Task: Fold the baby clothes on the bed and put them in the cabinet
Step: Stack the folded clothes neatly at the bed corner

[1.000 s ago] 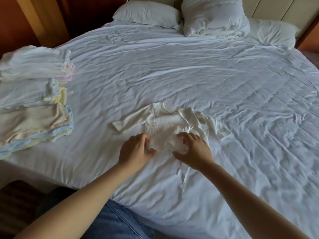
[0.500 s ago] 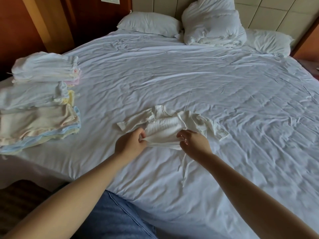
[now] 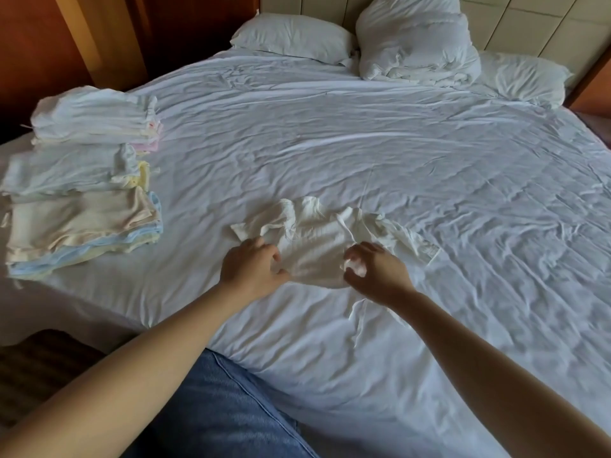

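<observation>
A small white baby shirt lies crumpled on the white bed, sleeves spread left and right, thin ties trailing toward me. My left hand pinches its lower left hem. My right hand grips a bunched bit of fabric at the lower right hem. Three piles of folded baby clothes sit at the bed's left edge: a white one farthest, a white and yellow one in the middle, a cream and blue one nearest.
Two pillows and a bundled duvet lie at the headboard. Brown wooden furniture stands behind the bed at upper left. My knee in blue jeans presses against the near bed edge.
Both hands have slid apart along the shirt's bottom hem, pulling it flatter. The right hand now bunches fabric in its fingers. The view has tilted slightly up.
</observation>
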`<state>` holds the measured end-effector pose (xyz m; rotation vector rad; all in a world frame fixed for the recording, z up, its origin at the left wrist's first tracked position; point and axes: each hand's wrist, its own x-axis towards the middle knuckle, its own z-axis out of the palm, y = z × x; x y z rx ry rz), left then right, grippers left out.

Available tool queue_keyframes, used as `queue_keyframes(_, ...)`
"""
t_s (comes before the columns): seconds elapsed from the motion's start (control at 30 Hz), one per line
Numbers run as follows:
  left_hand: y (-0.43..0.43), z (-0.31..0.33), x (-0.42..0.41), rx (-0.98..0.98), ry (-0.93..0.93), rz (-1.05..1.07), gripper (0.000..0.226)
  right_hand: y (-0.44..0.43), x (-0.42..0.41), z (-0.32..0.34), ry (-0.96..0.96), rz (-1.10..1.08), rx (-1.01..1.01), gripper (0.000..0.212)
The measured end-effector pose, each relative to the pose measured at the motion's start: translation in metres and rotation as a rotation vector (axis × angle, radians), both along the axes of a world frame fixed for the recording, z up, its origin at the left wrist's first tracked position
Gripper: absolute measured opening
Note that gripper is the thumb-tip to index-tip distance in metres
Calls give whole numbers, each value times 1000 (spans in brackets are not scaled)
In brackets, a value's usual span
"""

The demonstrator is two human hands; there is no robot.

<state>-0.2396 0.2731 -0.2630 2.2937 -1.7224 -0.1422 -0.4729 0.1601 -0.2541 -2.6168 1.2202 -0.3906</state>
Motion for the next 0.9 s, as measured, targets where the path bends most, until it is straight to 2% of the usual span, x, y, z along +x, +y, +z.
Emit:
queue_keyframes(0.07,-7,2,-10,-28,20,-91,40,-6,-6,1,47,-99,-12,43)
queue_keyframes(0.13,-15,3,-22,28,76,-224,43,-12,-18,-3,192,-189,89,61)
queue_keyframes(0.2,-24,1,-38,100,99,-343,46,-16,-29,-7,195,-237,198,59)
queue_keyframes(0.3,-33,-3,-61,116,91,-395,52,-21,-40,-10,60,-285,193,28)
queue_keyframes(0.37,-37,-6,-70,95,81,-383,51,-27,-43,-7,-37,-370,235,23)
queue_keyframes(0.5,-49,-4,-75,89,96,-320,24,-39,-54,4,-578,-632,514,21)
queue_keyframes(0.53,-52,-4,-76,92,104,-303,18,-41,-58,8,-653,-692,538,19)
queue_keyframes(0.63,-60,-4,-76,77,130,-254,17,-51,-76,13,-621,-803,448,19)
queue_keyframes(0.77,-66,-3,-78,37,116,-225,14,-57,-93,11,-376,-846,294,26)
queue_keyframes(0.83,-66,-3,-81,44,122,-235,10,-51,-91,8,-377,-729,171,26)
queue_keyframes(0.9,-64,-4,-83,59,111,-266,9,-40,-82,7,-411,-515,29,21)
